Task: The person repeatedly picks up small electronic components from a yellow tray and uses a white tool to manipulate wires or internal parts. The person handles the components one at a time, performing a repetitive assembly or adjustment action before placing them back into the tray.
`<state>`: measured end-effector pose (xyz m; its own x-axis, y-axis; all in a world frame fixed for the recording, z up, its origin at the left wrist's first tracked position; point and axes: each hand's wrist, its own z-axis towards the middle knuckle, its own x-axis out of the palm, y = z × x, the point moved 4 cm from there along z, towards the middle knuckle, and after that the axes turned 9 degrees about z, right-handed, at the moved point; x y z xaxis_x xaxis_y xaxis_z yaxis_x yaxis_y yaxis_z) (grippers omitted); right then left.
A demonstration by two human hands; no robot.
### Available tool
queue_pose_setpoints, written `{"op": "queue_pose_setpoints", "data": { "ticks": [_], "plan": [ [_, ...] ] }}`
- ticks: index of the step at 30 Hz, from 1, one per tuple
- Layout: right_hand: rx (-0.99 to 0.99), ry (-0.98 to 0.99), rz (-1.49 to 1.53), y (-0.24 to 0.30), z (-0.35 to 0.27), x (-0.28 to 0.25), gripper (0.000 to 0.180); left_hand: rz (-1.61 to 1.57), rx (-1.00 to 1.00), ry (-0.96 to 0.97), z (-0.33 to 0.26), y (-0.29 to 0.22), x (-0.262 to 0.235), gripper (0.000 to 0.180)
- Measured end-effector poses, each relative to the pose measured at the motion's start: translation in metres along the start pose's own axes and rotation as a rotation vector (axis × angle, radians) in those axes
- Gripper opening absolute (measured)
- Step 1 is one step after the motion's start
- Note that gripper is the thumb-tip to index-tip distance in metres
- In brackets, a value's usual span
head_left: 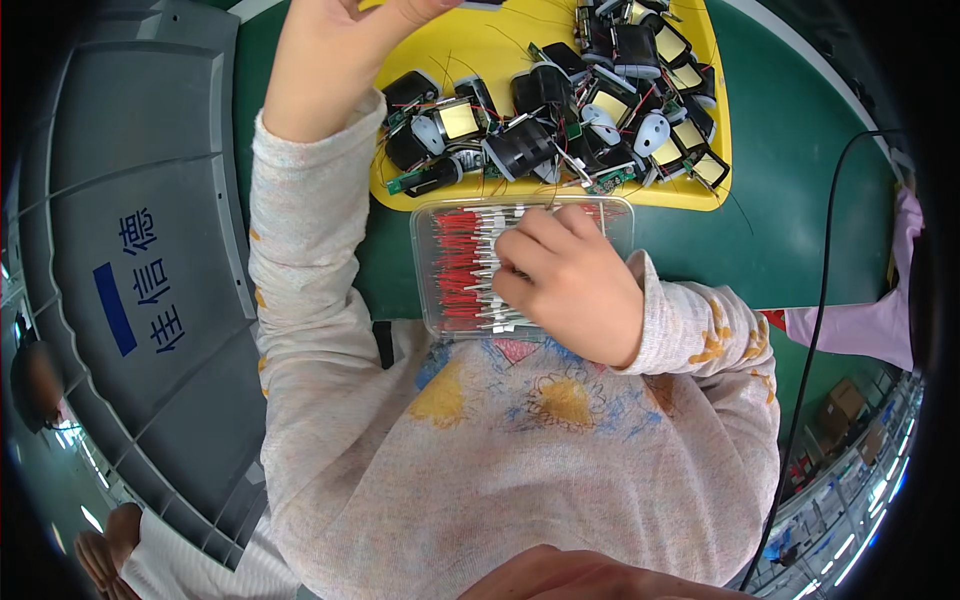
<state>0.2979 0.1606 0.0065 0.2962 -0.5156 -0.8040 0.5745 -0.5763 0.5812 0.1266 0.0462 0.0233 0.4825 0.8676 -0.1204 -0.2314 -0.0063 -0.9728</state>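
Observation:
My left hand (340, 45) reaches over the left edge of the yellow tray (450, 40), partly cut off by the top of the view. Its thumb is bent against a dark piece (482, 4), of which only a sliver shows. Close to my body, my right hand (565, 275) is over a clear plastic box (425, 270), fingers curled and pressed down among rows of thin red leads with white ends (460, 265). What the fingertips pinch, if anything, is hidden beneath the hand.
Black, rounded device assemblies (525, 148) with loose wires and green circuit boards are heaped in the tray on a green tabletop (780, 220). A grey crate (140, 200) stands at the left. A black cable (822, 270) runs down the right. Another person's hand (108, 550) shows at lower left.

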Motion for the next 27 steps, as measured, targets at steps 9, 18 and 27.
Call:
{"op": "queue_pose_setpoints", "data": {
  "ticks": [9,18,27],
  "plan": [
    [0.164,-0.213,0.74,-0.023,0.008,-0.061,0.008,-0.346,-0.051,-0.006,-0.012,-0.013,0.016,0.041],
    [0.196,-0.696,1.504,-0.051,0.036,-0.099,0.02,-0.307,-0.045,0.076,-0.02,-0.01,0.028,0.028],
    [0.169,-0.812,1.748,-0.067,0.046,-0.095,0.02,0.559,0.155,-0.157,-0.025,-0.036,0.02,0.033]
  ]
}}
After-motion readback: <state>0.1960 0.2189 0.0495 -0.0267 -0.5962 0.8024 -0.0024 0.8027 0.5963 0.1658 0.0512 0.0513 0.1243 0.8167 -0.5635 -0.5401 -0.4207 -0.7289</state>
